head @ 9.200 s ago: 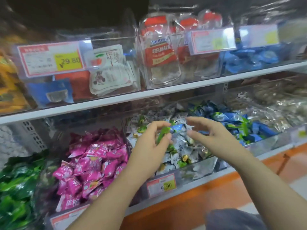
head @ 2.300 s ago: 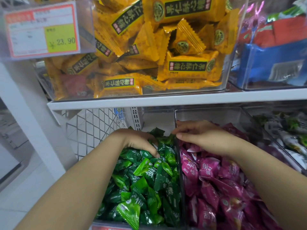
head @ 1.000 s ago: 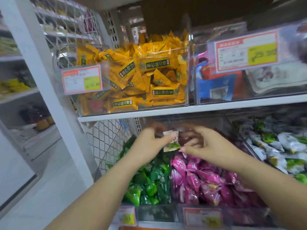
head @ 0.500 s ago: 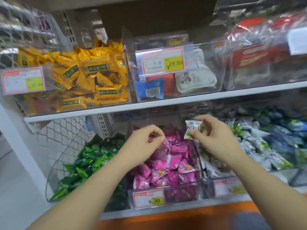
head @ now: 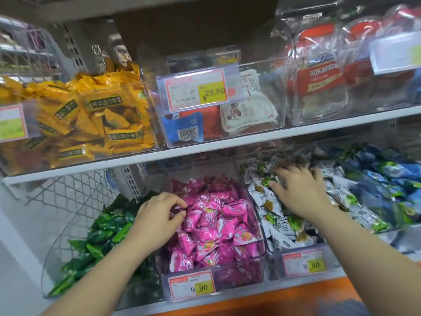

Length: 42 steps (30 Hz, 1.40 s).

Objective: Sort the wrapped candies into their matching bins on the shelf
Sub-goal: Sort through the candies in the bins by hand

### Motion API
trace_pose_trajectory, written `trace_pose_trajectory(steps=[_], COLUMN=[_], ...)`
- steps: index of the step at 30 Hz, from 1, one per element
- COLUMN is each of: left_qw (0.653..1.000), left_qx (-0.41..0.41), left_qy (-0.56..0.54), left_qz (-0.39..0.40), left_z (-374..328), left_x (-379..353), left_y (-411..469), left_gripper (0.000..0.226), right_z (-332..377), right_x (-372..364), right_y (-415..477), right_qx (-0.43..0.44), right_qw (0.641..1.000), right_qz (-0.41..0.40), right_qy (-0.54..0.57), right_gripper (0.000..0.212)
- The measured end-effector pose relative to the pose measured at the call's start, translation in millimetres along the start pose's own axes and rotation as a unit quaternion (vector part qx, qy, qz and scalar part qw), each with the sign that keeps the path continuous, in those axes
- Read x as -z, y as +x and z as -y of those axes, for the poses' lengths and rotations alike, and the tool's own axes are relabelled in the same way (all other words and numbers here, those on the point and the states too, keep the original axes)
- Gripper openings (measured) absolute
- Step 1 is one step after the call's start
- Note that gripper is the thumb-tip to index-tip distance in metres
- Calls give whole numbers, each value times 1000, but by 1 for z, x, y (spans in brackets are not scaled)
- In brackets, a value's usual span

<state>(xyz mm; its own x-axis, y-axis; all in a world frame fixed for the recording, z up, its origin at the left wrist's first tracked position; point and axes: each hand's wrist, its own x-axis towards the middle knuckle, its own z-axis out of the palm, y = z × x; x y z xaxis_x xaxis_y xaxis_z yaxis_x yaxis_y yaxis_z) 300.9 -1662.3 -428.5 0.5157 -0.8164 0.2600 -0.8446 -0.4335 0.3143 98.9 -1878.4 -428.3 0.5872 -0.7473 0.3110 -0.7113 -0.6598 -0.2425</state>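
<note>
Shelf [head: 227,145]: two levels of clear bins; its white upper board runs above both hands.
Yellow packets [head: 102,110]: heaped in an upper bin, above and to the left of the left hand.
Green candies [head: 102,231]: a pile in the lower bin just left of the left hand.
Pink bin [head: 239,278]: lower level, between the two hands, with the left hand at its left rim.
Pink candies [head: 216,224]: fill the pink bin, touching the left hand's fingertips.
White-and-green candies [head: 284,226]: in the next bin over, directly under the right hand.
Blue candies [head: 398,179]: beyond the right hand, further right.
Right hand [head: 300,192]: palm down, fingers spread and released on the white-and-green candies; the fingertips are blurred and no single candy shows in it.
Left hand [head: 157,217]: fingers curled, thumb and forefinger meeting at a pink wrapper; whether they actually pinch it I cannot tell.
Price tags: 29.80 tag [head: 197,91] above the hands; 9.90 tag [head: 192,286] below the left hand, on the pink bin's front.
</note>
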Motion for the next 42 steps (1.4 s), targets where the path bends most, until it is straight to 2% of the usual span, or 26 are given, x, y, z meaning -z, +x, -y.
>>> trace_pose_trajectory(steps=[4,7,11,15,20,25,35,39,42], left_qw=[996,991,988,994,986,966,955,965,969], left_qx=[-12,23,55,45,-8,9,-3,6,5], left_qy=[-78,-104,-142,-84,3,71,133,108,154], left_qz=[-44,-77,-11,54,168,248,266,237,195], left_z=[5,17,42,59,64,68,85,95,112], left_x=[5,19,32,37,32,29,33,40,47], left_y=[-5,-9,-21,-34,-30,-9,20,23,24], left_gripper=[12,15,21,26,63,63,44,37,33], right_z=[14,46,94,133,168,178,180,179,178], right_x=[8,14,7,-11,-31,-43,-50,-53,-55], right_y=[-1,-7,-19,-24,-25,-24,-16,-15,-15], right_qx=[-2,65,209,261,274,264,234,217,212], right_qw=[1000,996,955,922,909,902,893,881,877], right_qz=[-10,-24,74,139,167,205,232,242,251], right_qy=[1,53,197,249,268,273,307,345,351], right_gripper=[45,44,42,40,36,32,33,39,42])
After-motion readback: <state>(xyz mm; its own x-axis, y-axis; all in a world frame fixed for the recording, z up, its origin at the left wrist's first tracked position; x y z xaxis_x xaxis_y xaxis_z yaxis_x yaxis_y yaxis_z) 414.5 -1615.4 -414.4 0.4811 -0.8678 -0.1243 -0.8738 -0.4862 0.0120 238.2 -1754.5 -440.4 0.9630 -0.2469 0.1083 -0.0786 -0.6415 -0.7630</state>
